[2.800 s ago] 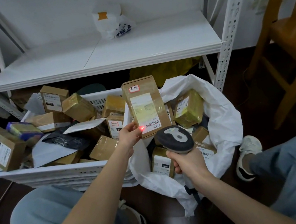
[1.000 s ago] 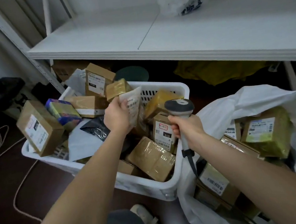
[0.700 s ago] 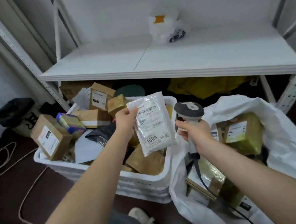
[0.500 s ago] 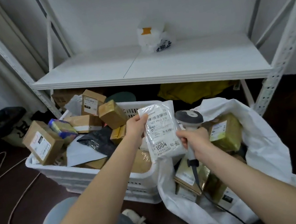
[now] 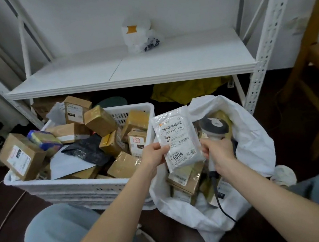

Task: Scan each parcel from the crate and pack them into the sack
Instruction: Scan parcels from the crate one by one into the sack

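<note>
Flat white plastic mailer pouch with barcode label now lifted out of crate, over sack mouth; earlier cardboard box gone from left hand. Left to right: white perforated plastic crate on floor, full of brown taped cardboard parcels. Left hand pinches pouch's lower left edge, label facing camera, "1004" readable. Right hand wrapped around grey handheld barcode scanner, head just right of pouch, cable hanging. White plastic sack open, boxes inside.
</note>
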